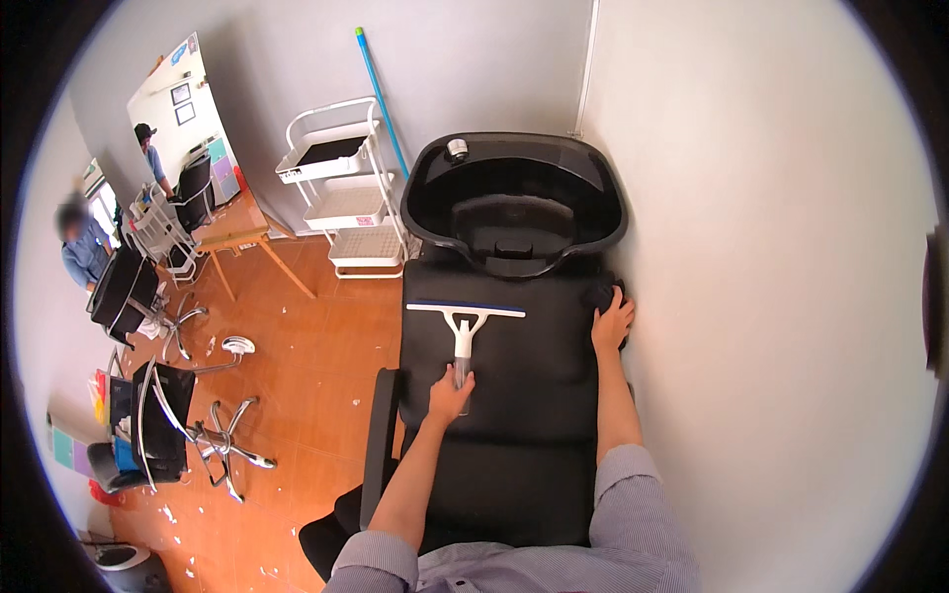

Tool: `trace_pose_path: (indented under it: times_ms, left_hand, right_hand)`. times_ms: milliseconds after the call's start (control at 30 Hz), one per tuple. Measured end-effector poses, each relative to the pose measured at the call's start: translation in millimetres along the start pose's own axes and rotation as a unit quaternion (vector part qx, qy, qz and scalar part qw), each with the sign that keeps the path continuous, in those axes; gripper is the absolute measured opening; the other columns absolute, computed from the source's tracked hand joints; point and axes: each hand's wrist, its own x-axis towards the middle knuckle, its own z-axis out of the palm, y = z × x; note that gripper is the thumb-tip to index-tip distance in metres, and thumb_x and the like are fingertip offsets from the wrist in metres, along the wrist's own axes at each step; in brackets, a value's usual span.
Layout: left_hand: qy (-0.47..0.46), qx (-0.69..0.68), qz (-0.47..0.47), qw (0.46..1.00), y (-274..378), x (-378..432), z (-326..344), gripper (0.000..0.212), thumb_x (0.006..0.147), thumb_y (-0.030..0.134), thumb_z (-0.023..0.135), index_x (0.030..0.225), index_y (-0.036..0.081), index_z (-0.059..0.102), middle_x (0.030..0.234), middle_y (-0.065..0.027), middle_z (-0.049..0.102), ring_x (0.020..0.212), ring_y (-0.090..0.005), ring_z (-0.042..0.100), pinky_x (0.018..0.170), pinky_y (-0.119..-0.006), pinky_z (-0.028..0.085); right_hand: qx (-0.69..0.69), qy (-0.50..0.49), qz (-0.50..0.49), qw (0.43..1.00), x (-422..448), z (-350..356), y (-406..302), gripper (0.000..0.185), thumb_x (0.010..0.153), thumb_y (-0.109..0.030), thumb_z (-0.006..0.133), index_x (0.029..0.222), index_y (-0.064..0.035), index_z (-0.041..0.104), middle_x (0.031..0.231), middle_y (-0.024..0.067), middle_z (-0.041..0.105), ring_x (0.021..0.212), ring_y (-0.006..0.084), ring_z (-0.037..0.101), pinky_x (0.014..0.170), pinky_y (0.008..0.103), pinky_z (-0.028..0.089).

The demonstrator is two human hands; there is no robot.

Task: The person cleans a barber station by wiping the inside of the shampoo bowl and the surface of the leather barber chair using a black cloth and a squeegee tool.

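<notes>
My left hand (451,396) is closed around the clear bottle handle of a white spray squeegee (463,337). Its wide head with a dark blue edge points away from me, over the backrest of a black salon shampoo chair (511,400). At the right edge of that backrest, my right hand (614,324) grips a dark cloth (602,296), bunched against the side of the upholstery. Just beyond both hands is a glossy black shampoo basin (515,215) with a chrome fitting (457,150) on its rear rim.
A pale wall (764,296) runs close along the right. Left of the basin stand a white three-tier trolley (363,215) and a blue pole (382,96). Swivel chairs (167,422), a mirror (185,133) and another person (85,248) are further left. White scraps dot the orange floor (311,415).
</notes>
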Motion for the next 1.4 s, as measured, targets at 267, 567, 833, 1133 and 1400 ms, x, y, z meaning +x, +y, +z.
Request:
trace_pose_path:
  times_ms: [267, 567, 833, 1133, 1400]
  left_hand:
    - [-0.047, 0.109, -0.027, 0.993, 15, -1, -4, 0.075, 0.083, 0.053, 0.047, 0.131, -0.005, 0.042, 0.099, -0.0216, 0.065, 0.099, -0.0294, 0.061, 0.103, -0.043, 0.019]
    - [-0.054, 0.099, 0.008, 0.994, 6, 3, -23, 0.063, 0.083, 0.052, 0.050, 0.119, 0.000, 0.052, 0.093, -0.0199, 0.066, 0.092, -0.0328, 0.062, 0.095, -0.044, 0.030]
    - [0.041, 0.007, 0.036, 0.998, -17, -15, -80, 0.041, 0.083, 0.042, 0.060, 0.085, 0.001, 0.053, 0.068, -0.0199, 0.061, 0.068, -0.0386, 0.061, 0.064, -0.046, 0.046]
    - [0.155, -0.027, 0.052, 0.986, -50, -18, -89, 0.040, 0.084, 0.042, 0.059, 0.088, 0.003, 0.054, 0.073, -0.0200, 0.061, 0.069, -0.0381, 0.060, 0.061, -0.046, 0.046]
    - [0.164, -0.082, 0.041, 0.982, -51, -20, -94, 0.038, 0.085, 0.041, 0.058, 0.085, 0.004, 0.054, 0.071, -0.0193, 0.060, 0.069, -0.0388, 0.060, 0.060, -0.046, 0.046]
  right_hand:
    - [-0.086, -0.049, 0.027, 0.995, -27, -7, 14, 0.066, 0.082, -0.032, 0.063, 0.133, -0.0096, 0.029, 0.119, 0.0203, 0.044, 0.103, 0.0366, 0.053, 0.077, 0.0431, 0.052]
    - [-0.144, -0.190, 0.100, 0.966, -65, -14, 12, 0.064, 0.083, -0.035, 0.062, 0.127, -0.0011, 0.030, 0.107, 0.0246, 0.054, 0.093, 0.0391, 0.061, 0.079, 0.0429, 0.052]
    - [-0.059, -0.188, 0.116, 0.973, -50, -12, 38, 0.066, 0.087, -0.034, 0.057, 0.134, -0.0025, 0.024, 0.112, 0.0280, 0.052, 0.097, 0.0397, 0.059, 0.081, 0.0463, 0.051]
    - [-0.071, -0.090, 0.157, 0.981, -84, -13, 7, 0.065, 0.085, -0.030, 0.061, 0.136, -0.0081, 0.027, 0.113, 0.0230, 0.047, 0.093, 0.0376, 0.059, 0.075, 0.0440, 0.053]
    - [-0.034, -0.001, -0.008, 0.999, -134, 18, -67, 0.067, 0.077, -0.028, 0.069, 0.133, -0.0112, 0.038, 0.110, 0.0155, 0.045, 0.098, 0.0347, 0.053, 0.076, 0.0427, 0.051]
